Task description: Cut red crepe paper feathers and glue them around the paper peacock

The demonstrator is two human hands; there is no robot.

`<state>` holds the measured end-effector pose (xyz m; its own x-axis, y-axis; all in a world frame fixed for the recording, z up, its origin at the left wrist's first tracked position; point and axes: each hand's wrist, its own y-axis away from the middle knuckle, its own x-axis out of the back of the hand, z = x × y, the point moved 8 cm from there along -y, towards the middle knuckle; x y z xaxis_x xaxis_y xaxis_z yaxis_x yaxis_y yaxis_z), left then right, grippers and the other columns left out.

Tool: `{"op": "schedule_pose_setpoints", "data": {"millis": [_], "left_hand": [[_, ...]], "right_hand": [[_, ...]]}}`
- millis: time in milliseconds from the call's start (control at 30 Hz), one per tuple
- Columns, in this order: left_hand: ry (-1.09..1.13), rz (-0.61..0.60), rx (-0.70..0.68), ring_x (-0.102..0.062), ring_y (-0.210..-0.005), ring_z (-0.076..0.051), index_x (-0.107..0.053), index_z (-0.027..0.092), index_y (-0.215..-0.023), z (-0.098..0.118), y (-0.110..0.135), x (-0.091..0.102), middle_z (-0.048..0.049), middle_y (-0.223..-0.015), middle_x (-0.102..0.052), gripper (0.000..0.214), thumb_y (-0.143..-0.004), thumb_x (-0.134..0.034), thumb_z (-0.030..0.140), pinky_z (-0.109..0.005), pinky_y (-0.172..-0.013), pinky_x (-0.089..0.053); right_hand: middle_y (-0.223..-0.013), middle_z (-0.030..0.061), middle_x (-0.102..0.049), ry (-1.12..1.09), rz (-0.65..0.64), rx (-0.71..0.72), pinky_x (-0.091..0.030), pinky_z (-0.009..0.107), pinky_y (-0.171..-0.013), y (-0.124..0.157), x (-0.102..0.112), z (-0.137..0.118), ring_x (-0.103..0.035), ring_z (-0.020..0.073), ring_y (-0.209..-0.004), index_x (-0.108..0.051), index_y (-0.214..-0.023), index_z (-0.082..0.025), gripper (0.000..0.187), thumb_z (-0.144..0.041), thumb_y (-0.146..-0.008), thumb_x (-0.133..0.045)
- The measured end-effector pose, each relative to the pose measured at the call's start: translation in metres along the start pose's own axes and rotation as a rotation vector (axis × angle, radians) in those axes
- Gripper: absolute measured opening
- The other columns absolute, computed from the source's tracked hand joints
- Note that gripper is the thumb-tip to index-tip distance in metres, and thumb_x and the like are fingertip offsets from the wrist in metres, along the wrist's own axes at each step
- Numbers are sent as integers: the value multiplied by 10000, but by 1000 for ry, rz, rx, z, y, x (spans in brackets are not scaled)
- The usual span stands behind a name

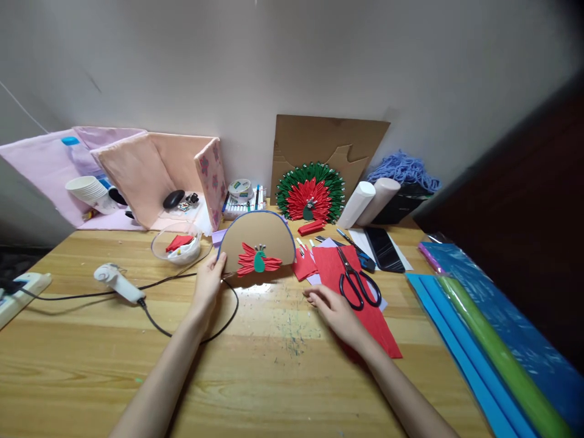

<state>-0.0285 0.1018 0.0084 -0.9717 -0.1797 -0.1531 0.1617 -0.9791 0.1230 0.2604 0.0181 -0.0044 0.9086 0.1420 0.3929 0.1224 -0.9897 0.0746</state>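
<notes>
My left hand (210,283) grips the lower left edge of a half-round cardboard piece (241,237) with a blue rim. On its front sits a small green paper peacock (260,261) with red pleated paper strips on both sides. My right hand (331,307) hovers low over the table, its fingers loosely bent and nothing visible in them. Beside it lies red crepe paper (374,331), with black-handled scissors (356,283) on top. Small red paper pieces (303,264) lie just beyond the fingers.
A finished-looking green and red peacock fan (310,194) leans on a cardboard sheet (328,137). A white glue gun (118,284) with a looping black cord lies left, near a clear bowl (159,246). A phone (384,249) and blue and green rolls (483,340) are right.
</notes>
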Motion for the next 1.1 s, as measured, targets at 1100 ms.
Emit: {"op": "schedule_pose_setpoints", "data": {"millis": [1100], "left_hand": [[-557, 199, -236, -493, -1156, -288, -515, 120, -1173, 6, 18, 23, -173, -1222, -535, 469, -795, -525, 397, -455, -1003, -352]], "right_hand": [[-645, -3, -548, 308, 269, -78, -365, 263, -574, -62, 37, -5, -519, 161, -625, -505, -655, -195, 229, -378, -736, -617]]}}
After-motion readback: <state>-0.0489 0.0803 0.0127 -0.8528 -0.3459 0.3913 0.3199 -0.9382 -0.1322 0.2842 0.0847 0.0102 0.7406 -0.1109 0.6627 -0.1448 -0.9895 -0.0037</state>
